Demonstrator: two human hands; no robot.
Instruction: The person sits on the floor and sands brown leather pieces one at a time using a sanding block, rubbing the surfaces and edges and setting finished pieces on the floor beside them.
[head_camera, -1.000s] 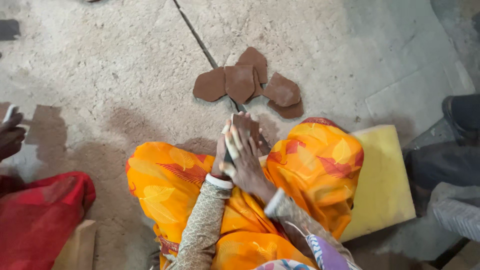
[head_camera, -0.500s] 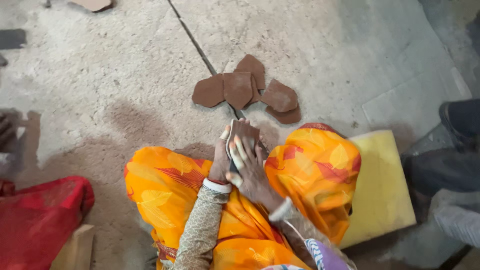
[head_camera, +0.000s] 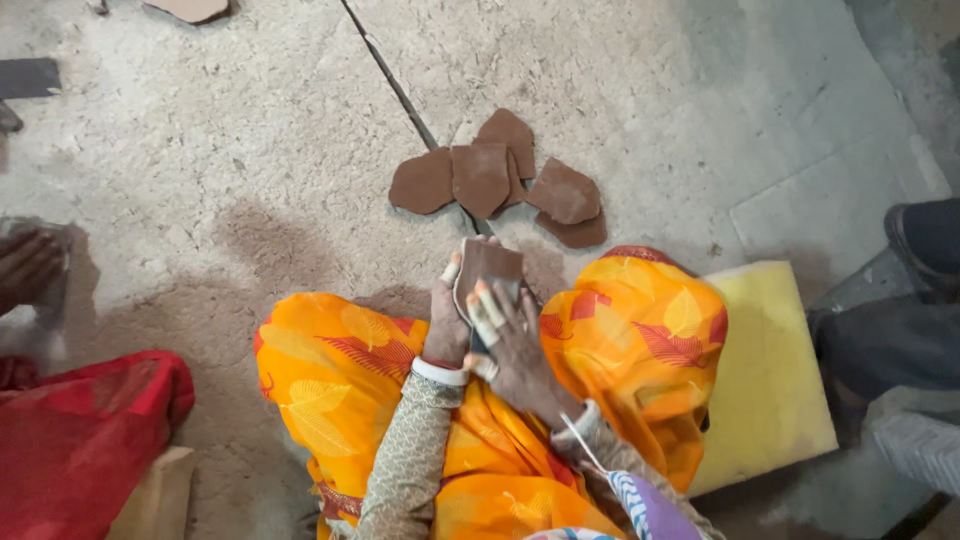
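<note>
I see both hands meeting over the lap, between the two knees draped in orange patterned cloth (head_camera: 330, 370). My left hand (head_camera: 447, 318) is curled around the near edge of a brown leather piece (head_camera: 490, 264), thumb side up, gripping it from the left. My right hand (head_camera: 515, 340) lies flat over the lower part of that same piece, fingers (head_camera: 484, 318) spread and pressing on it, several fingertips wrapped in pale tape. So both hands are closed on the one piece, which stands just above them, its top edge clear of the fingers.

Just beyond the hands, on the rough concrete floor (head_camera: 250, 150), lies a cluster of cut brown leather pieces (head_camera: 480, 178), overlapping one another across a dark seam in the floor. To the right of my right hand, beside the knee, sits a yellow foam pad (head_camera: 770, 380). Farther right I see another person's dark trouser leg (head_camera: 890, 345). Well off to the left of my left hand there is red cloth (head_camera: 80, 430) and, above it, another person's hand (head_camera: 28, 265), blurred at the frame edge.
</note>
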